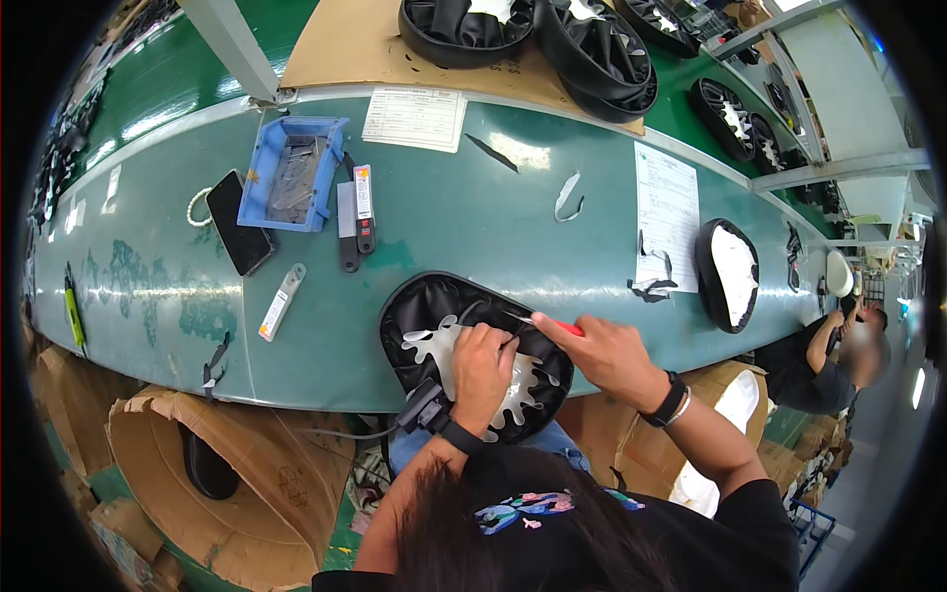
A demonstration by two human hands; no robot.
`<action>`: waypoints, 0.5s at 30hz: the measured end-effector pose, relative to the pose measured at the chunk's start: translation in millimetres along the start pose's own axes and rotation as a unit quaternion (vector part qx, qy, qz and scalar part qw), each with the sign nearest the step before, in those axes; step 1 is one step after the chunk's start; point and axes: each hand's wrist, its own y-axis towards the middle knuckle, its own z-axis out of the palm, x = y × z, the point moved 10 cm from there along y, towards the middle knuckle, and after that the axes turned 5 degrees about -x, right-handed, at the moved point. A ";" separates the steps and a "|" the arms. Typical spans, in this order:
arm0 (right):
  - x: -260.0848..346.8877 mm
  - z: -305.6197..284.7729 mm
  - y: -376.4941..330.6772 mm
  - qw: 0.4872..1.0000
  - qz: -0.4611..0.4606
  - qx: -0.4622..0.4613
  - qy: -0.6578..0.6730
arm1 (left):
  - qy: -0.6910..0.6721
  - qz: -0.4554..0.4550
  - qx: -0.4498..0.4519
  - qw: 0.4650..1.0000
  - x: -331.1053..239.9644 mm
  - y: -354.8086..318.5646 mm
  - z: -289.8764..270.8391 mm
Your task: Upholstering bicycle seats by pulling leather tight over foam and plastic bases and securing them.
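A rounded black pad [409, 308] with gathered black covering rests over the table's near edge, above my lap. A white scalloped sheet [525, 391] lies inside its folded-in rim. My left hand [481, 373] lies on the pad's middle, fingers curled and pinching a dark bit of the covering. My right hand [614, 357] is closed round a red-handled tool [564, 327]. Its thin metal tip points left over the pad's far right rim, near my left fingertips; the exact kind of blade is too small to tell.
On the green table [335, 345] are a blue bin [258, 222] of clear pieces, a phone [237, 222], cutter-like tools [364, 209], paper sheets [414, 118] and black scraps. Another pad [728, 274] lies right; more pads [597, 59] stand beyond. Cardboard boxes [266, 474] flank me. A co-worker [824, 365] sits far right.
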 end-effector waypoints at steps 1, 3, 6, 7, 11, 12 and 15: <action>3.0 0.2 7.7 1.000 0.001 0.000 -0.001 | 0.001 -0.003 0.009 1.000 0.7 0.0 2.1; 13.6 -1.6 19.8 0.998 -0.023 -0.007 -0.053 | 0.002 -0.007 0.019 1.000 2.4 0.4 2.6; 11.4 -2.9 4.3 0.999 0.006 0.037 -0.038 | -0.013 -0.052 0.035 0.998 12.1 1.1 -4.6; 9.3 -3.2 -3.4 0.998 0.007 0.037 -0.040 | 0.010 -0.039 0.050 0.998 8.7 2.9 -5.8; -9.1 8.4 -17.9 0.996 0.061 0.062 -0.033 | 0.085 0.138 0.102 0.981 -35.9 20.4 0.5; -10.4 5.5 -14.8 0.998 0.053 0.033 -0.028 | 0.105 0.232 0.118 0.960 -51.7 22.2 6.3; -19.5 12.8 -15.6 0.995 0.072 0.062 -0.006 | 0.124 0.253 0.213 0.936 -40.2 23.0 26.8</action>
